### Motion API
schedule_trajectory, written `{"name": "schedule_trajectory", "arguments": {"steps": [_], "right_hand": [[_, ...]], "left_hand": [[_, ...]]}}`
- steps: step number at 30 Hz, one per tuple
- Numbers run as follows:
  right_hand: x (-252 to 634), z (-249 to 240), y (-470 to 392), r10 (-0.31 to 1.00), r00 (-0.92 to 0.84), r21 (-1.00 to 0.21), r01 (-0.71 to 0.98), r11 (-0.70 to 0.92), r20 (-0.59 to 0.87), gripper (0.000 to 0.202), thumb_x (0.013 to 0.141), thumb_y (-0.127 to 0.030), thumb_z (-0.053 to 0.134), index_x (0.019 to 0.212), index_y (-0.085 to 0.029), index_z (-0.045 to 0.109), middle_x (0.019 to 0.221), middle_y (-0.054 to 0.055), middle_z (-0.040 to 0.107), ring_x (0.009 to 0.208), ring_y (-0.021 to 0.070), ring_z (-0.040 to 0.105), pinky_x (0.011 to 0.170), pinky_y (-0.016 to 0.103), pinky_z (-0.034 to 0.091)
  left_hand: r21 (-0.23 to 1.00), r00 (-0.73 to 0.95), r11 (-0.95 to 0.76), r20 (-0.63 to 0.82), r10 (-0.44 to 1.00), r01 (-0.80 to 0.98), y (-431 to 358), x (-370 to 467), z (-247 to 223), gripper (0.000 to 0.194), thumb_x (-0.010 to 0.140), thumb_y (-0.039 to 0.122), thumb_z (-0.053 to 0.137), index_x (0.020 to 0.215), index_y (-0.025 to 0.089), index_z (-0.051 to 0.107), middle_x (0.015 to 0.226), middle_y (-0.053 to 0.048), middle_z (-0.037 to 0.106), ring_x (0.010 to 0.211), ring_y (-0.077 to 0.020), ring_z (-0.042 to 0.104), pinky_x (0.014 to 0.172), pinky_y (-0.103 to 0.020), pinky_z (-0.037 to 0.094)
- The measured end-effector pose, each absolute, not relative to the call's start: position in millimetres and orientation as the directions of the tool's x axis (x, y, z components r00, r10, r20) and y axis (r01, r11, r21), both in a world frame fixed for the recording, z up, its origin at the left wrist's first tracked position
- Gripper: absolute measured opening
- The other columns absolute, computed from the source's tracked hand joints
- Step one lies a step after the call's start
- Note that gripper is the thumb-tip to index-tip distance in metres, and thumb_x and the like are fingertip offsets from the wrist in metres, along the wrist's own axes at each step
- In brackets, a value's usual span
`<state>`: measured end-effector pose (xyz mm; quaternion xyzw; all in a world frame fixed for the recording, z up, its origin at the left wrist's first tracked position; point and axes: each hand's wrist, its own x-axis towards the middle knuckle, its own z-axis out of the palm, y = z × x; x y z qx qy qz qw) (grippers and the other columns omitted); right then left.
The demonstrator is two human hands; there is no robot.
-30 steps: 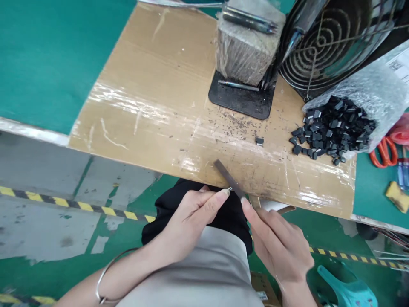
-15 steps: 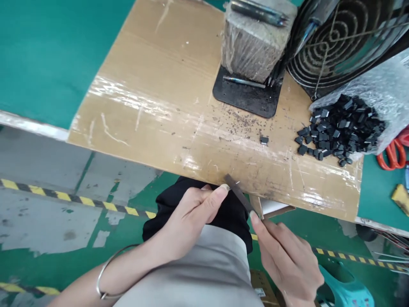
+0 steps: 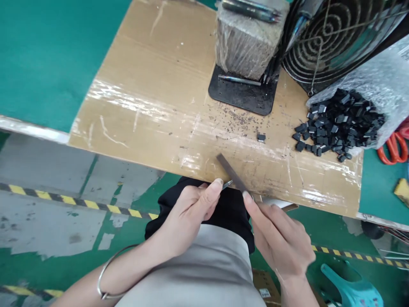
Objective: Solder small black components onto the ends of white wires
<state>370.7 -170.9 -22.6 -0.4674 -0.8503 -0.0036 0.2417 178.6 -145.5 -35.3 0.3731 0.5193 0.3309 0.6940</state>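
Observation:
My left hand (image 3: 200,202) is closed, with thumb and fingers pinching a slim metal rod (image 3: 227,184) that has a pointed end. Most of the rod is hidden in my fingers; it resembles a soldering iron tip. My right hand (image 3: 279,238) grips a flat dark metal file (image 3: 232,172), thumb laid along its near end. The file slants up and left over the front edge of the bench, close beside the rod's point. Whether the two touch, I cannot tell. Both hands are above my lap, just off the bench edge.
Cardboard (image 3: 153,111) covers the bench. On it are a plastic-wrapped block (image 3: 244,49) on a black base (image 3: 239,97), a round fan grille (image 3: 319,42), a single small black part (image 3: 261,137) and a heap of black parts (image 3: 338,123). Red-handled scissors (image 3: 393,149) lie at right.
The file has slid up and left, so more of it reaches past the rod. My right hand moved the same way. My left hand shifted slightly left, and the view moved a little.

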Motion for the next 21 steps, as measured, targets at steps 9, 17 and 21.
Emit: {"name": "schedule_trajectory", "arguments": {"steps": [9, 17, 21], "right_hand": [[375, -25, -184, 0.81, -0.437, -0.21, 0.814, 0.541, 0.392, 0.06, 0.093, 0.001, 0.059, 0.15, -0.017, 0.052, 0.078, 0.0, 0.076, 0.063, 0.0113, 0.063, 0.064, 0.025, 0.045], [369, -27, -179, 0.81, -0.434, -0.225, 0.809, 0.543, 0.394, 0.06, 0.092, 0.003, 0.06, 0.148, -0.017, 0.054, 0.081, 0.001, 0.077, 0.063, 0.0105, 0.063, 0.063, 0.025, 0.045], [375, -29, -188, 0.802, -0.427, -0.211, 0.813, 0.543, 0.417, 0.065, 0.09, 0.003, 0.064, 0.15, -0.019, 0.052, 0.08, 0.001, 0.078, 0.061, 0.0113, 0.064, 0.062, 0.025, 0.047]], "left_hand": [[0.869, 0.208, 0.495, -0.482, 0.851, -0.011, -144, 176, -36, 0.07, 0.093, 0.076, 0.043, 0.05, 0.024, 0.028, 0.05, 0.005, 0.024, 0.049, -0.0102, 0.022, 0.047, -0.032, 0.02], [0.887, 0.19, 0.462, -0.457, 0.869, 0.017, -146, 177, -37, 0.069, 0.096, 0.075, 0.039, 0.051, 0.024, 0.026, 0.049, 0.005, 0.024, 0.048, -0.0099, 0.022, 0.046, -0.031, 0.021], [0.909, 0.198, 0.416, -0.415, 0.888, 0.039, -148, 176, -39, 0.064, 0.103, 0.063, 0.035, 0.053, 0.024, 0.025, 0.049, 0.005, 0.024, 0.047, -0.0103, 0.023, 0.046, -0.031, 0.022]]}}
